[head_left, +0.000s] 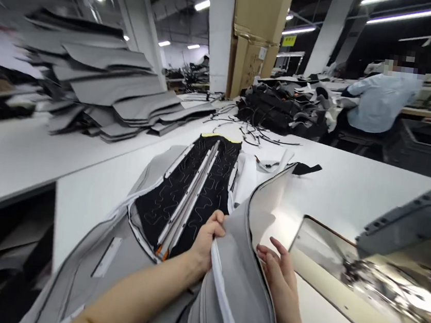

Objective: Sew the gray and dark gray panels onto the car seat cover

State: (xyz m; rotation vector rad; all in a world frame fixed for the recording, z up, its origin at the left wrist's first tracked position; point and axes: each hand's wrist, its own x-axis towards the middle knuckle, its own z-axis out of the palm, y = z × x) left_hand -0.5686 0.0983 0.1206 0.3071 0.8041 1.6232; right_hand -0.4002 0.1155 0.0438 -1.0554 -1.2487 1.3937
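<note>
A grey sewn cover that looks like a car seat cover (pixel 240 268) lies over the white table and its near part rises toward me. Its black inner panel (pixel 152 206) carries wavy stitched lines and two pale strips down the middle. My left hand (pixel 210 236) is closed on the folded grey edge, beside a white strip. On the other side of the raised flap, my right hand (pixel 278 272) has its fingers stretched out and apart, with the fingertips at or close to the flap's dark piped edge; contact is hard to tell.
A sewing machine (pixel 389 274) is set into the table at right. Grey panels (pixel 111 82) are stacked at left. Behind lie black cables (pixel 259 134), a dark heap of covers (pixel 284 107) and a tall cardboard box (pixel 255 36). A person in light blue (pixel 382 100) sits back right.
</note>
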